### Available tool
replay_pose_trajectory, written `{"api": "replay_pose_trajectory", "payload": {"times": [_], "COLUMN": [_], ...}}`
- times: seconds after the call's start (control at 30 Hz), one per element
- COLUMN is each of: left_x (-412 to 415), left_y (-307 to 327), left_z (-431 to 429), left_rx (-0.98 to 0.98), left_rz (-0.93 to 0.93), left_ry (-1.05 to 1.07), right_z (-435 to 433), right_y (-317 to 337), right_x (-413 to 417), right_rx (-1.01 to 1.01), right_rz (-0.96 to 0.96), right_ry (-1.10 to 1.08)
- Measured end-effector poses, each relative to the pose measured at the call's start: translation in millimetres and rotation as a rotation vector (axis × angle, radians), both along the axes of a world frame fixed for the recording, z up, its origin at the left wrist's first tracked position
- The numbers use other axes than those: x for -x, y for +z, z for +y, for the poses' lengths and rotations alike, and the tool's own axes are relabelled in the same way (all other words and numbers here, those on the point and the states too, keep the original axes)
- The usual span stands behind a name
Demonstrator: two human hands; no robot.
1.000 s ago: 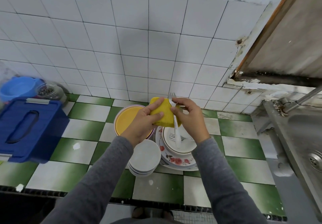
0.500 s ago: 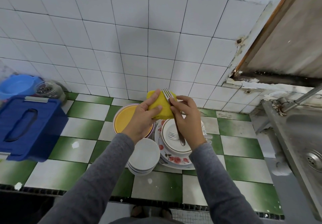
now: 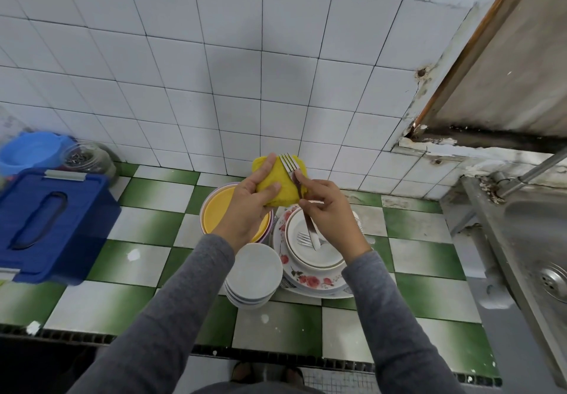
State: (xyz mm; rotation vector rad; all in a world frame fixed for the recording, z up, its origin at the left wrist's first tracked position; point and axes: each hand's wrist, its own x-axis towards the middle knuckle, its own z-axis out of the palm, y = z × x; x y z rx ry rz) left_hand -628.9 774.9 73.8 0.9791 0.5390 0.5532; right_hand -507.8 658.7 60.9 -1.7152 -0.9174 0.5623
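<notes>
Thumb & fingers of left hand curl round a yellow sponge, thumb across its front face, one fingertip over the top-left corner; it's held up in front of the wall base, above the dishes. Right hand pinches a fork at the neck btwn thumb & index tip, other fingers loosely bent below. Fork: plain silver metal, four tines pointing up, tines lying flat vs the sponge's upper right part; handle slants down & slightly right, its rounded end over the plates. Sponge looks thick, soft, squarish, bright yellow, squeezed a bit in the grip. Below the hands, on the green/white checked counter: a white plate w/ thin gold rim w/ a second fork lying in it, stacked on a floral plate. Just left of these, a yellow plate, partly hidden by the left hand, & a stack of white bowls nearer the counter edge. Far left: blue lidded box, blue bowl & glass jar behind it. Far right: steel sink.
</notes>
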Motion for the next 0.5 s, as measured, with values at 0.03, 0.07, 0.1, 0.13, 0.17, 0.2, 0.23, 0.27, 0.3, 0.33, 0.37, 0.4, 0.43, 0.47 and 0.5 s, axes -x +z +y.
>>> {"api": "replay_pose_trajectory", "payload": {"times": [0.03, 0.07, 0.1, 0.13, 0.17, 0.2, 0.23, 0.27, 0.3, 0.33, 0.37, 0.4, 0.43, 0.47, 0.5], "left_x": [0.3, 0.7, 1.2, 1.8, 2.3, 2.7, 2.9, 3.3, 3.6, 4.1, 4.5, 5.0, 5.4, 5.8, 6.2], "left_y": [-0.4, -0.8, -1.6, -2.1, -2.6, -3.0, -3.0, -2.5, -1.8, -0.8, 0.0, 0.8, 1.2, 1.5, 1.3], "left_z": [0.4, 0.9, 1.8, 2.8, 4.0, 5.2, 6.4, 7.6, 8.8, 9.9, 11.0, 12.0, 12.7, 12.8, 12.7], "left_rx": [-0.004, -0.010, -0.014, -0.015, -0.013, -0.013, -0.014, -0.015, -0.016, -0.019, -0.021, -0.021, -0.021, -0.023, -0.028], "left_rz": [0.002, 0.004, 0.008, 0.010, 0.012, 0.015, 0.016, 0.015, 0.014, 0.012, 0.009, 0.003, 0.000, 0.000, 0.003], "left_ry": [0.000, -0.004, -0.007, -0.011, -0.014, -0.014, -0.012, -0.007, 0.001, 0.010, 0.017, 0.023, 0.024, 0.023, 0.018], "right_z": [0.2, 0.5, 1.2, 1.5, 1.6, 1.4, 0.9, 0.2, -0.7, -1.6, -2.6, -3.7, -4.7, -5.8, -6.4], "right_y": [-0.2, -0.9, -1.9, -3.5, -4.7, -5.6, -5.7, -5.4, -4.5, -3.6, -3.0, -2.4, -1.5, -0.6, 0.7], "right_x": [0.5, 0.2, -0.5, -1.8, -3.3, -4.7, -5.7, -6.2, -6.2, -6.2, -6.5, -7.0, -7.4, -7.9, -8.6], "right_rx": [0.002, 0.005, 0.005, 0.002, -0.004, -0.010, -0.017, -0.026, -0.034, -0.041, -0.044, -0.043, -0.039, -0.036, -0.033], "right_rz": [0.007, 0.012, 0.016, 0.019, 0.029, 0.042, 0.057, 0.072, 0.088, 0.106, 0.124, 0.142, 0.161, 0.176, 0.185], "right_ry": [-0.004, -0.009, -0.010, -0.006, 0.001, 0.007, 0.015, 0.023, 0.032, 0.042, 0.053, 0.063, 0.071, 0.077, 0.084]}}
